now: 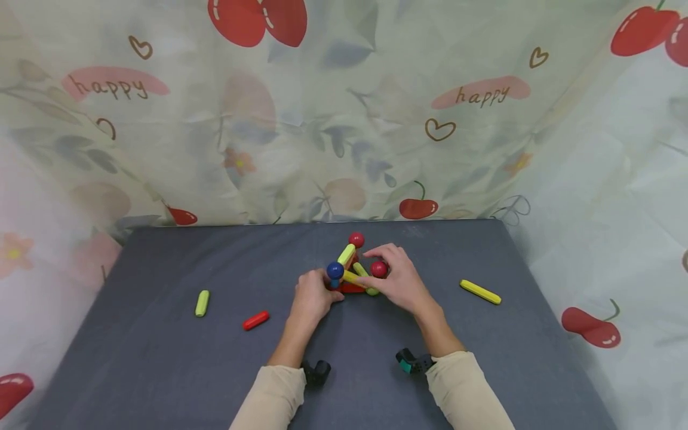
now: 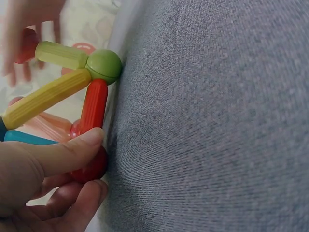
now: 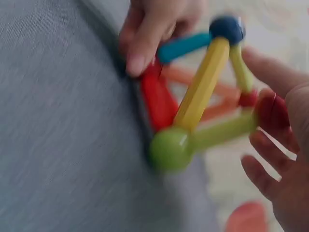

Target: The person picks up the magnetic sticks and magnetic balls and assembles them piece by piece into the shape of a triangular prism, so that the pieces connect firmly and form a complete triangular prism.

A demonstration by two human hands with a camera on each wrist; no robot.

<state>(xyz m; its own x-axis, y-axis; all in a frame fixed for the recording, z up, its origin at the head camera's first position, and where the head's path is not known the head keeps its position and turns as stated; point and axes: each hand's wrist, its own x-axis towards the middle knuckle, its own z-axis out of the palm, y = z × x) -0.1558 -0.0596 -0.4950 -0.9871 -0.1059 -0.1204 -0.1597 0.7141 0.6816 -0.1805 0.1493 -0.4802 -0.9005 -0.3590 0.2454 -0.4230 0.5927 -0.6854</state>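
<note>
A framework of coloured rods and balls stands at the middle of the table. At its lower corner my left hand [image 1: 312, 294] pinches a red ball [image 2: 92, 166] between thumb and fingers. From there a red rod [image 2: 93, 106] leads to a green ball [image 2: 104, 66], and a teal rod [image 3: 184, 47] to a blue ball [image 1: 335, 270]. A yellow rod [image 3: 203, 87] joins the green and blue balls. My right hand [image 1: 398, 279] has its fingers spread around another red ball [image 1: 379, 269], which tips a light green rod [image 3: 224, 130].
Loose on the dark grey table [image 1: 161, 370] lie a light green rod [image 1: 202, 303] and a red rod [image 1: 255, 320] to the left, and a yellow rod [image 1: 480, 292] to the right. A printed curtain [image 1: 301, 119] hangs behind the far edge.
</note>
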